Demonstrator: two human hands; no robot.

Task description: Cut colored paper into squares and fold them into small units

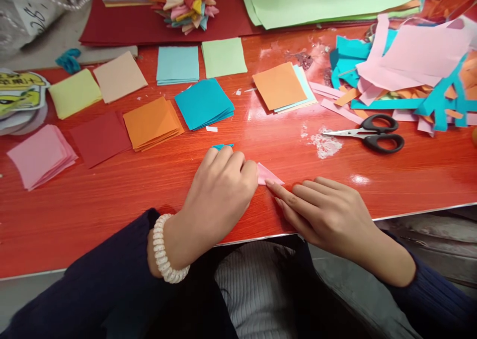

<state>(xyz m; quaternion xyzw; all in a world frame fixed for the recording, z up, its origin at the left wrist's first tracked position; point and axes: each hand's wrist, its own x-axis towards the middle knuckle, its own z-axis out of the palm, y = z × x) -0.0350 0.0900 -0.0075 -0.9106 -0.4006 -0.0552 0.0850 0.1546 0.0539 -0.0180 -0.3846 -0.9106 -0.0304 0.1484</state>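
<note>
A small folded piece of pink paper (269, 175) lies on the red table near its front edge, its pointed tip to the right. My left hand (223, 190), with a pale coiled band on the wrist, is curled closed over the paper's left end and hides that part. The index fingertip of my right hand (320, 207) presses on the pink paper, while its other fingers stretch out low over the table. Just beyond my left knuckles, a small blue folded paper (222, 146) is partly covered by the hand.
Stacks of coloured squares, including a blue stack (204, 104) and an orange stack (152, 124), spread beyond my hands. Black-handled scissors (372, 132) lie right, below paper scraps (413, 65). A cluster of folded pieces (188, 6) and green sheets (328, 1) are at the back.
</note>
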